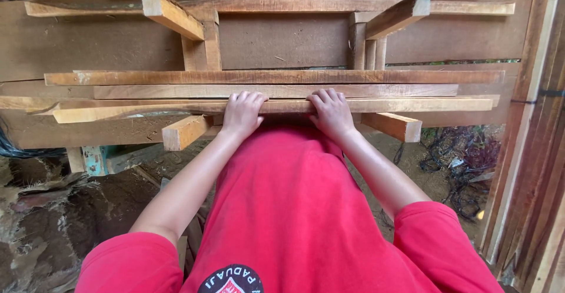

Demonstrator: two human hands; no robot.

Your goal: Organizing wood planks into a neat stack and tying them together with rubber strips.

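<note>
Both hands [287,113] on wooden plank [412,105]

Two hands show, a left hand [242,113] and a right hand [331,112], both laid on one plank [412,105]. About four long planks lie stacked flat across the view; the exact count is hard to tell where their edges overlap. Four short blocks jut toward the camera: two upper blocks [170,12] and two lower blocks [184,132]. One red shirt [288,210] fills the foreground.
</note>
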